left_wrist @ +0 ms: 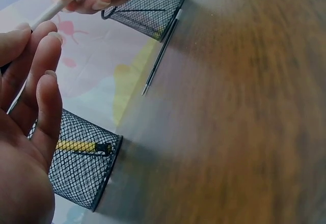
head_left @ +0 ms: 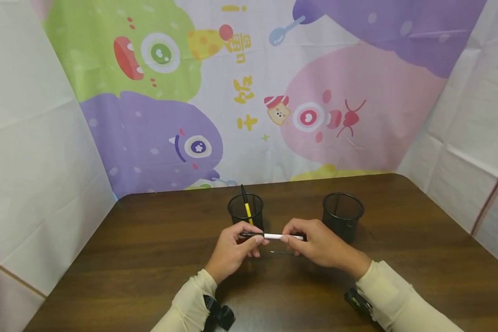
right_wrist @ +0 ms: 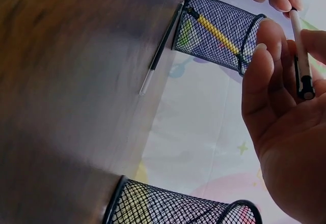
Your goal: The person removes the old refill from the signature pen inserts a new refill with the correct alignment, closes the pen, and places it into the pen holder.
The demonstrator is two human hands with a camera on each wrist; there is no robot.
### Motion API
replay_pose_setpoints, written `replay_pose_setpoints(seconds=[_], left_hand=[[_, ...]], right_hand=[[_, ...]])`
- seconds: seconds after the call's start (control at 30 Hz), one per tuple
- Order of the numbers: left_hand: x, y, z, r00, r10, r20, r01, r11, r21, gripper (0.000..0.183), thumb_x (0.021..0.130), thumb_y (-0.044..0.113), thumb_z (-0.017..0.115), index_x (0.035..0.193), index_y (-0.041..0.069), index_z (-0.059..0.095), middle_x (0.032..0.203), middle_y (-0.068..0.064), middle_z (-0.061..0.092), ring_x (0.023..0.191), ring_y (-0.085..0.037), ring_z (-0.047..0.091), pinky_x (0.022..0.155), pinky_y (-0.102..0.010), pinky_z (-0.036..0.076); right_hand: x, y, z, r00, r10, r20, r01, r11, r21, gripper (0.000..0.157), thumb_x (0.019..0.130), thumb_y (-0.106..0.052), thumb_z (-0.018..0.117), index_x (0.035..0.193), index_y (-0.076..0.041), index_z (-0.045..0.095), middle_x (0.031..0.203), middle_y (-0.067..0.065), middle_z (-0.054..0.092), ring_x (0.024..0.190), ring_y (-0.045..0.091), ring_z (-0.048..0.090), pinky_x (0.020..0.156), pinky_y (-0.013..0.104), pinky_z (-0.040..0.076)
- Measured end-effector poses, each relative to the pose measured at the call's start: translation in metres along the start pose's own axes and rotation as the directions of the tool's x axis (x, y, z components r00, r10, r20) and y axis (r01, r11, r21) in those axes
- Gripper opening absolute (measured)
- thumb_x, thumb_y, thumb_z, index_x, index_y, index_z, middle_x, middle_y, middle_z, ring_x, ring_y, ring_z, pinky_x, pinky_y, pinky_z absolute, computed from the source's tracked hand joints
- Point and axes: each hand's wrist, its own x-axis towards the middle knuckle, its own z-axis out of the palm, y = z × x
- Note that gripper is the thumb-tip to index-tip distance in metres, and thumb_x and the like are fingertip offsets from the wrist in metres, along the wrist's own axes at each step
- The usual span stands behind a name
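Both hands hold one white-and-black pen (head_left: pixel 272 236) level above the table, in front of two mesh cups. My left hand (head_left: pixel 232 246) pinches its black section between thumb and fingers. At the white barrel, near the clip end, my right hand (head_left: pixel 319 243) grips with thumb and fingertips. The black push-button end (right_wrist: pixel 305 90) shows in the right wrist view. Below the pen, a thin dark pen refill (right_wrist: pixel 162 51) with a clear end lies on the table. It also appears in the left wrist view as a slim refill (left_wrist: pixel 160 56) with a metal tip.
The left black mesh cup (head_left: pixel 235 216) has a yellow-and-black pen (head_left: pixel 247 205) leaning in it. Another black mesh cup (head_left: pixel 341 223) stands to the right, beyond my right hand. The brown wooden table (head_left: pixel 149 258) ends at a cartoon-printed cloth (head_left: pixel 257 157) behind the cups.
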Motion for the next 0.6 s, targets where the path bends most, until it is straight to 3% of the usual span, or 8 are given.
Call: replay_pose_setpoints(seconds=[0.43, 0.6], left_hand=[[-0.0006, 0.0007, 0.0011, 1.0, 0.01, 0.024, -0.009, 0.999, -0.043, 0.013, 0.096, 0.004, 0.067, 0.106, -0.004, 0.064, 0.092, -0.02, 0.074, 0.059, -0.015, 0.065, 0.058, -0.031, 0.059], [-0.0006, -0.0004, 0.0008, 1.0, 0.016, 0.023, -0.015, 0.998, -0.058, 0.013, 0.095, 0.004, 0.068, 0.105, -0.004, 0.064, 0.091, -0.019, 0.074, 0.058, -0.015, 0.064, 0.058, -0.034, 0.059]], right_hand=[[-0.0004, 0.001, 0.0, 0.999, 0.016, 0.03, -0.015, 1.0, -0.013, 0.014, 0.104, -0.027, 0.058, 0.095, -0.02, 0.066, 0.076, -0.004, 0.068, 0.063, 0.009, 0.063, 0.055, 0.028, 0.054], [0.0001, 0.0012, -0.0003, 1.0, -0.003, 0.004, 0.003, 1.0, 0.004, 0.007, 0.1, -0.026, 0.064, 0.097, -0.02, 0.067, 0.074, -0.005, 0.067, 0.062, 0.009, 0.062, 0.055, 0.027, 0.053]])
